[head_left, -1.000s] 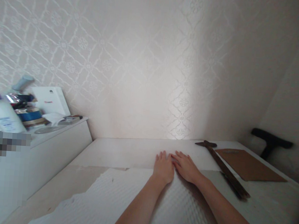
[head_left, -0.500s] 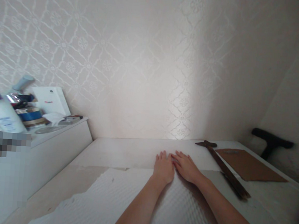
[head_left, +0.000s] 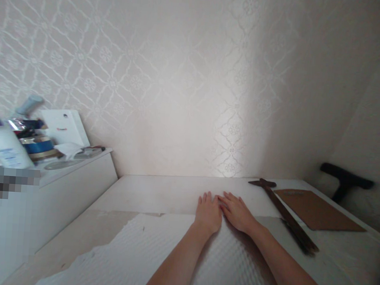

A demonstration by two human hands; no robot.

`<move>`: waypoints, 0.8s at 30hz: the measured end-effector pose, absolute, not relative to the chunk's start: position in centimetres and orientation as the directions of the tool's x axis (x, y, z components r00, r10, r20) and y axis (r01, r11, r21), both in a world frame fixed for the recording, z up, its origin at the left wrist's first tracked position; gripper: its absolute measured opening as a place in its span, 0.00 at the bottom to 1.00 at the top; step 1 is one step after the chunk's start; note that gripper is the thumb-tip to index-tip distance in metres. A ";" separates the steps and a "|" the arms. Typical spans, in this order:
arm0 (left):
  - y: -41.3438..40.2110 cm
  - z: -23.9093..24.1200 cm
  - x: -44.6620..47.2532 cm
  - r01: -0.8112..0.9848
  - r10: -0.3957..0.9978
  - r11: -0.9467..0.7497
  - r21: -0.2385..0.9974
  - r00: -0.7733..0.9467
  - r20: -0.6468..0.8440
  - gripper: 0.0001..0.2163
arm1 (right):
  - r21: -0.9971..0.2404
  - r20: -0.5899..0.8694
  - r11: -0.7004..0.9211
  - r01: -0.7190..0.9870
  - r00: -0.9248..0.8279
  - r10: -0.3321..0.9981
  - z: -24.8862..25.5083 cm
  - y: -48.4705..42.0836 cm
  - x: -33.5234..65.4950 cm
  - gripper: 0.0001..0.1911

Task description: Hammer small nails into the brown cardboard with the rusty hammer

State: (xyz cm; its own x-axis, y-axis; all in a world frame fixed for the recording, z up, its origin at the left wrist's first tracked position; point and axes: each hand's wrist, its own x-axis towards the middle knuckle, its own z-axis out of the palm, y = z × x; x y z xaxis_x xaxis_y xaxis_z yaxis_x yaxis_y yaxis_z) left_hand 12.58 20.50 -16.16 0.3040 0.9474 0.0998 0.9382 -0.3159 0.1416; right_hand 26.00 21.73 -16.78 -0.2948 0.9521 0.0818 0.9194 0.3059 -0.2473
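My left hand [head_left: 208, 212] lies palm down with its fingers stretched out, at the far edge of a white sheet with a quilted, bumpy texture [head_left: 150, 248]. Just beside it, my right hand [head_left: 238, 214] also rests flat, its fingers spread and angled toward the left one. The fingertips reach past the sheet onto the smooth white tabletop [head_left: 160, 194]. Both forearms cross over the sheet, and part of it is hidden beneath them. The sheet's left edge is ragged.
On the right lie a dark hammer [head_left: 278, 205] and a brown clipboard [head_left: 318, 210]. A black T-shaped armrest [head_left: 346, 177] stands beyond the table's right edge. At left, a white cabinet [head_left: 78, 197] carries a white bottle [head_left: 9, 149], blue tape [head_left: 38, 145] and a white box [head_left: 65, 127].
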 end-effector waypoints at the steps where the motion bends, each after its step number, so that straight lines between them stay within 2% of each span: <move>1: 20.5 -16.2 12.6 0.938 0.948 -0.314 0.144 0.303 0.097 0.24 | -0.247 0.081 0.305 0.920 -0.294 0.952 -16.8 21.7 26.0 0.25; 24: 20.4 -15.9 12.7 0.937 0.950 -0.310 0.162 0.297 0.098 0.23 | -0.252 0.104 0.312 0.916 -0.295 0.950 -17.1 21.9 26.1 0.24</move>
State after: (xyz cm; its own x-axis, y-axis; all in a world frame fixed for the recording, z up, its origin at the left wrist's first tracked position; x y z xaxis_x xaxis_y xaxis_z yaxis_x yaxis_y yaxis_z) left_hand 12.69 20.40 -15.90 0.2969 0.9498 0.0984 0.9370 -0.3097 0.1617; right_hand 26.06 21.87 -17.05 -0.2952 0.9498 0.1041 0.9159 0.3123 -0.2524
